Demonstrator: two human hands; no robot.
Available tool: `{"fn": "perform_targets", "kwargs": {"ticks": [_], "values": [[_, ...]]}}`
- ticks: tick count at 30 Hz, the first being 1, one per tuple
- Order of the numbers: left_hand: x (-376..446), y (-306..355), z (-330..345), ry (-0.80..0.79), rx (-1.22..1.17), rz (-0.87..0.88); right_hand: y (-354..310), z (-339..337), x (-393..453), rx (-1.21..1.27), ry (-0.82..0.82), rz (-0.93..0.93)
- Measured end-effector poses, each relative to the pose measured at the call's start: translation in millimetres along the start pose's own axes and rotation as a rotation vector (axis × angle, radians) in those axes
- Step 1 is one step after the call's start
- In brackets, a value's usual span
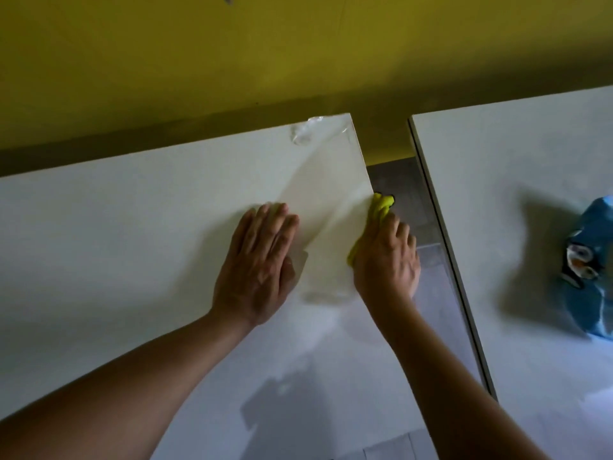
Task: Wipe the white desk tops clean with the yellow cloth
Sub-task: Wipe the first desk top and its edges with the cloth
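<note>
A white desk top (132,227) fills the left and middle of the head view. My left hand (258,263) lies flat on it with straight fingers, beside a patch of clear film (318,194) that covers the desk's far right corner. My right hand (386,257) grips the yellow cloth (381,207) at the desk's right edge, with the cloth bunched under the fingers and poking out past them. A second white desk top (497,194) stands to the right across a narrow gap.
A blue cloth item with a penguin picture (590,260) lies on the right desk at the frame's edge. Grey floor (404,184) shows in the gap between the desks. A yellow wall (265,61) runs behind both desks.
</note>
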State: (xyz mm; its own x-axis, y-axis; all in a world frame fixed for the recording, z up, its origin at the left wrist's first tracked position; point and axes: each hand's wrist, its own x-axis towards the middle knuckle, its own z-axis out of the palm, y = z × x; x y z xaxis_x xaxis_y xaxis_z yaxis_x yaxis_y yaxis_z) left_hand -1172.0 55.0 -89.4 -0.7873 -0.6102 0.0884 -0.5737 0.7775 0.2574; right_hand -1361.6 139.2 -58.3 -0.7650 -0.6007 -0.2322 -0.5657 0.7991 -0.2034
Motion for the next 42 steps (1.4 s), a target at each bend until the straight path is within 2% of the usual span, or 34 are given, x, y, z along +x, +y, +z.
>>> {"fn": "perform_targets", "kwargs": {"ticks": [4,8,11,14,22,26,30,42], "values": [[0,-1,-1,-0.024,0.021,0.006,-24,0,33,-0.024,0.011,-0.033],[1,-4,-1,-0.004,0.033,0.012,-80,-3,105,0.081,0.032,-0.044],[3,-5,-1,0.005,0.055,0.026,-93,-6,126,0.111,0.031,-0.07],[1,-3,-3,-0.009,0.062,0.025,-68,-3,101,0.127,0.045,-0.075],[-1,1,-5,-0.015,0.054,0.028,52,3,-63,0.072,0.024,0.071],[-1,-1,-2,-0.003,0.061,0.036,28,0,-26,0.02,-0.015,-0.014],[2,-3,-1,0.019,0.088,0.022,-27,-6,40,0.147,-0.029,0.022],[-26,22,0,-0.007,0.083,0.04,15,10,24,0.24,-0.026,0.066]]}}
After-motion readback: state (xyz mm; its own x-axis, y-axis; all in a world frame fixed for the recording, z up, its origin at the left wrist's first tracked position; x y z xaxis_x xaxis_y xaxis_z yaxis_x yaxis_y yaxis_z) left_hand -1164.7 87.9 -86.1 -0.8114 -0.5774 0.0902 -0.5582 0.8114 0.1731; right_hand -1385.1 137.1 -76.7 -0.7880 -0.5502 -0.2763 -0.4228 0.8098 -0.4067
